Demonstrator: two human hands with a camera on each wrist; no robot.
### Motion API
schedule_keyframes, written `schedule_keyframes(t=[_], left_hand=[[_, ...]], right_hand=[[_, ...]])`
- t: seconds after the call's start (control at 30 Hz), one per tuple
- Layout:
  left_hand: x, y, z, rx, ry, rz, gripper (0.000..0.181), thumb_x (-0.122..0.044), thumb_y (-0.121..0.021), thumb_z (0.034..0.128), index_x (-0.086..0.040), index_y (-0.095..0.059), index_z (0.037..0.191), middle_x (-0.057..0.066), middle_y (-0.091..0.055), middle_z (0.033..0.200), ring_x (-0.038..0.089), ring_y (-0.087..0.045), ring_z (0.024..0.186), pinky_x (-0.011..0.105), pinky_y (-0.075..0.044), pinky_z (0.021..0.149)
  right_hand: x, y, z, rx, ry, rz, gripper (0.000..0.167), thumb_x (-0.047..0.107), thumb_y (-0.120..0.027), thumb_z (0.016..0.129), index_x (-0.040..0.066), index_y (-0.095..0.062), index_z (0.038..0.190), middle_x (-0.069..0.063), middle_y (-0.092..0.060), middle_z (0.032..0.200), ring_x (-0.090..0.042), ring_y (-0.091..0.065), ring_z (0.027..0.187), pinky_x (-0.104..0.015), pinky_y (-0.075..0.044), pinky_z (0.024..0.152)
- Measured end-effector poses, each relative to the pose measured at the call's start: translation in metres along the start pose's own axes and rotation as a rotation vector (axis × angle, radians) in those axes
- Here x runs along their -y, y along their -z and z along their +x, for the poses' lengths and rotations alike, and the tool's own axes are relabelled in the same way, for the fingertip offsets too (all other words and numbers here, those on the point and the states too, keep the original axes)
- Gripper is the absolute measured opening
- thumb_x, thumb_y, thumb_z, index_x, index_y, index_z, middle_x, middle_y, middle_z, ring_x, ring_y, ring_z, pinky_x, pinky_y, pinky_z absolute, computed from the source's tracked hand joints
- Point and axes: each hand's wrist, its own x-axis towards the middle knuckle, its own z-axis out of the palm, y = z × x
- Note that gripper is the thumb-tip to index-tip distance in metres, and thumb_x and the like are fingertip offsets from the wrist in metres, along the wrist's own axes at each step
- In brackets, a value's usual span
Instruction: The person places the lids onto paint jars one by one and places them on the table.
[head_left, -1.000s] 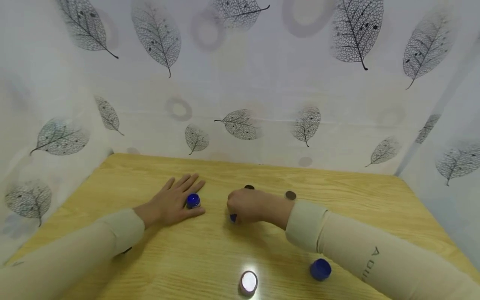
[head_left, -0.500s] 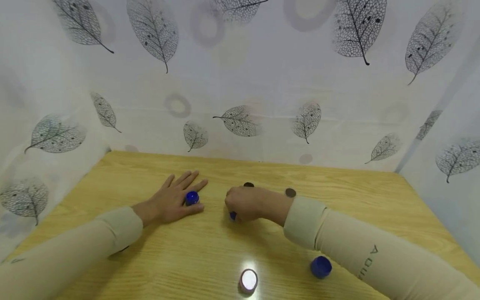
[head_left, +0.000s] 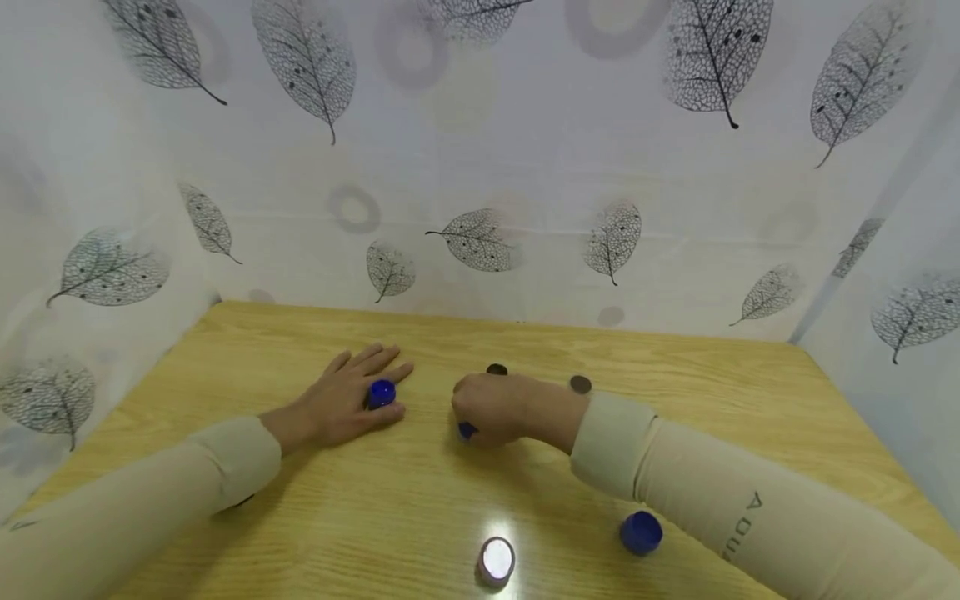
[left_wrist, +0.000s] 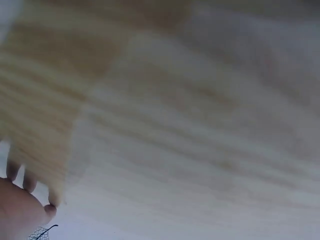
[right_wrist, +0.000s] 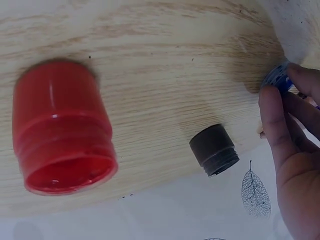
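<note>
In the head view my left hand (head_left: 341, 408) lies flat on the table with fingers spread. A small blue jar (head_left: 382, 394) stands between its thumb and index finger. My right hand (head_left: 491, 408) pinches a small round blue jar (head_left: 467, 431), mostly hidden by the fingers. The right wrist view shows that blue jar (right_wrist: 278, 77) between thumb and fingers of the right hand (right_wrist: 295, 135). Nearby there are a dark, open-necked jar (right_wrist: 214, 148) and a red open-necked jar (right_wrist: 64, 130). Only part of the left hand (left_wrist: 22, 210) shows in the left wrist view.
On the wooden table (head_left: 360, 525), a shiny-topped round pot (head_left: 497, 561) and a blue cup-like jar (head_left: 641, 533) stand near the front. Two dark round tops (head_left: 580, 384) show behind the right wrist. A leaf-print curtain (head_left: 525, 167) borders the back and sides.
The head view has shifted very slightly. Both hands stay almost where they were, the right hand still pinching the small blue jar.
</note>
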Motion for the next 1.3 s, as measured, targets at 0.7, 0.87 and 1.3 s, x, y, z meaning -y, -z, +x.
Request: schedule_keyframes(t=[0.7,0.87,1.3], left_hand=[[-0.020,0.016,-0.005,-0.105,-0.037,-0.103,0.043,-0.044,-0.065,0.0922,-0.015,-0.070,0.123,0.006,-0.071,0.120,0.028,-0.063,0.114,0.058,-0.037,0.103],[-0.027,0.019,-0.006,-0.116,-0.085,-0.091,0.040,-0.043,-0.064,0.0926,-0.015,-0.073,0.120,0.001,-0.074,0.106,0.021,-0.066,0.101,0.056,-0.041,0.097],[-0.070,0.012,0.001,-0.069,-0.235,-0.175,0.038,-0.043,-0.062,0.0924,-0.015,-0.076,0.114,-0.006,-0.076,0.105,0.010,-0.066,0.092,0.039,-0.039,0.086]], right_hand=[[0.005,0.006,-0.019,-0.110,0.061,-0.179,0.019,0.025,-0.069,0.092,0.011,-0.069,0.104,-0.002,-0.064,0.096,-0.009,-0.056,0.075,-0.021,-0.051,0.066],[0.004,0.015,-0.027,-0.192,0.086,-0.193,0.024,0.028,-0.067,0.092,0.010,-0.066,0.107,-0.002,-0.062,0.097,-0.009,-0.052,0.073,-0.022,-0.050,0.066],[-0.009,0.016,-0.054,-0.599,0.268,-0.058,0.022,0.022,-0.068,0.088,0.010,-0.063,0.106,0.001,-0.057,0.094,-0.008,-0.051,0.077,-0.020,-0.048,0.068]])
